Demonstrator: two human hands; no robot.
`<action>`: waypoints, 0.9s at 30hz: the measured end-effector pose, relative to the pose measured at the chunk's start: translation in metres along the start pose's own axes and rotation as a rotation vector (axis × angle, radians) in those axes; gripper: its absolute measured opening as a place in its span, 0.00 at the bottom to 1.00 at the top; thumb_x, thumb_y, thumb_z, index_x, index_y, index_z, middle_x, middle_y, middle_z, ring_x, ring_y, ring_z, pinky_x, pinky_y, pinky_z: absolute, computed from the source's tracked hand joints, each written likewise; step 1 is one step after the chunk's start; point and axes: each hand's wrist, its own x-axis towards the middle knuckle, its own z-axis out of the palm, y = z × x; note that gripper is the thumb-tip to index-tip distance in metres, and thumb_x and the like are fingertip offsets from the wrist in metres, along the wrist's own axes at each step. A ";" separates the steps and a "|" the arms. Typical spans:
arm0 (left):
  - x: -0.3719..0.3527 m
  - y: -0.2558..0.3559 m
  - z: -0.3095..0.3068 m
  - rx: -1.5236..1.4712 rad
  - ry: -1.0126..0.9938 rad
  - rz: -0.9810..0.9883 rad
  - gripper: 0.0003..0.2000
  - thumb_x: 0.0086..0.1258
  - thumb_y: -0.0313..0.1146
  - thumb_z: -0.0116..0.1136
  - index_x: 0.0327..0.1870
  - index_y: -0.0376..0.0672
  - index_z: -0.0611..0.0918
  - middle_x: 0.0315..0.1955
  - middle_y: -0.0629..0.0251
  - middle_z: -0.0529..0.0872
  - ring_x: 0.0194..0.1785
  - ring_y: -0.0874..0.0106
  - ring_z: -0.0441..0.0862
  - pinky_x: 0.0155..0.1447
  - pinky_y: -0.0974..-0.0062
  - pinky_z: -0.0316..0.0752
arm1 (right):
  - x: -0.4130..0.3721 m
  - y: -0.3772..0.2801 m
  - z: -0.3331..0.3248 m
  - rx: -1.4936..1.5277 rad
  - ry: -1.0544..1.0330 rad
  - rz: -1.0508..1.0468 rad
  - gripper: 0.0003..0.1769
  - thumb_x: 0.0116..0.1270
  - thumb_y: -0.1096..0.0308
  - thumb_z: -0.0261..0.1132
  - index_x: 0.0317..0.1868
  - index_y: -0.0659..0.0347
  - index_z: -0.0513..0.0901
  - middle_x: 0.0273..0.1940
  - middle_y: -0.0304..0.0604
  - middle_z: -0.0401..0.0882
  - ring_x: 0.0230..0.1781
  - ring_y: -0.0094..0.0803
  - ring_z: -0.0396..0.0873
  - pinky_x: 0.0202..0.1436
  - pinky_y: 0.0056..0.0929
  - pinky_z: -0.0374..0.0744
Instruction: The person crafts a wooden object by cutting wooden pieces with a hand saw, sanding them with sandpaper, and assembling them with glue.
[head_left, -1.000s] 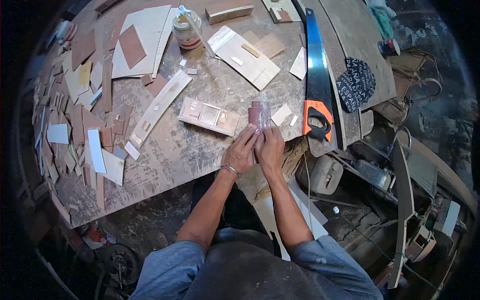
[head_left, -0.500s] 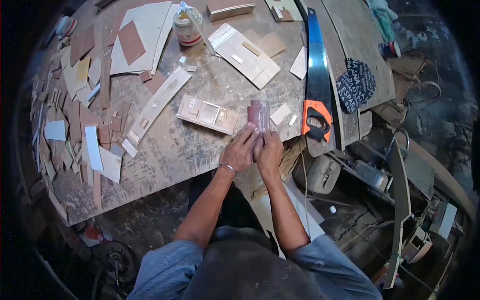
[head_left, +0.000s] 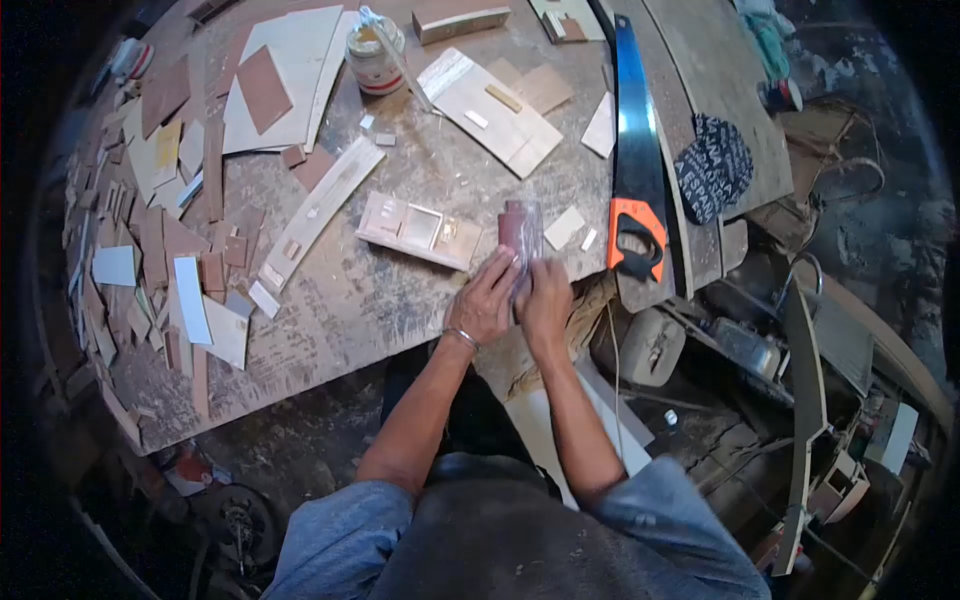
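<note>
A reddish-brown flat piece (head_left: pixel 512 225) with a greyish strip along its right side lies at the table's front edge; its exact kind is not clear. My left hand (head_left: pixel 485 295) presses its fingers over the near end of this piece, a metal bracelet at the wrist. Right beside it, my right hand (head_left: pixel 545 300) is closed at the piece's near right side, its fingertips partly hidden. Left of the hands sits a small wooden block-like assembly (head_left: pixel 420 230) with a framed square opening. A pale flat offcut (head_left: pixel 564 228) and a tiny white piece (head_left: pixel 588 240) lie to the right.
A handsaw (head_left: pixel 637 150) with an orange handle lies at the right, near a dark lettered cap (head_left: pixel 714 168). A jar (head_left: pixel 375 60) with a brush stands at the back. A pale board (head_left: pixel 490 110), a long strip (head_left: pixel 318 220) and several scraps (head_left: pixel 165 240) cover the left and middle.
The view has shifted slightly. My right hand has moved a little right and closer to me along the reddish-brown piece; my left hand keeps pressing on it.
</note>
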 end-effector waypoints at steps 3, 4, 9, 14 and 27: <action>0.001 0.002 -0.001 0.016 0.000 -0.017 0.23 0.63 0.20 0.55 0.62 0.28 0.81 0.70 0.46 0.76 0.76 0.52 0.71 0.78 0.60 0.71 | 0.021 0.011 0.009 -0.056 0.003 -0.049 0.06 0.56 0.80 0.65 0.36 0.68 0.80 0.35 0.60 0.78 0.39 0.61 0.78 0.42 0.54 0.76; -0.001 0.002 0.002 0.016 0.025 -0.014 0.23 0.64 0.20 0.55 0.62 0.28 0.81 0.70 0.47 0.76 0.76 0.52 0.71 0.77 0.60 0.71 | 0.042 0.005 0.009 -0.060 -0.004 -0.065 0.06 0.56 0.80 0.65 0.36 0.68 0.80 0.35 0.60 0.78 0.39 0.61 0.79 0.43 0.54 0.77; 0.008 0.000 0.000 0.015 0.019 -0.002 0.22 0.65 0.20 0.55 0.61 0.28 0.81 0.70 0.47 0.76 0.77 0.52 0.70 0.78 0.61 0.70 | -0.009 0.010 0.003 0.055 0.020 0.000 0.07 0.56 0.82 0.64 0.37 0.69 0.80 0.38 0.59 0.79 0.40 0.61 0.79 0.44 0.53 0.77; -0.006 0.011 -0.004 0.007 -0.002 -0.019 0.21 0.65 0.19 0.56 0.61 0.28 0.82 0.70 0.45 0.76 0.75 0.50 0.72 0.77 0.59 0.71 | 0.023 0.004 0.000 -0.019 -0.037 -0.051 0.06 0.58 0.80 0.65 0.37 0.68 0.81 0.34 0.59 0.77 0.37 0.60 0.78 0.40 0.53 0.76; 0.003 0.006 -0.004 0.050 -0.010 -0.013 0.21 0.65 0.20 0.56 0.62 0.30 0.82 0.69 0.49 0.77 0.77 0.52 0.71 0.77 0.61 0.72 | 0.028 0.015 0.014 0.027 0.029 -0.041 0.08 0.61 0.81 0.63 0.42 0.67 0.83 0.36 0.58 0.80 0.39 0.57 0.81 0.44 0.50 0.78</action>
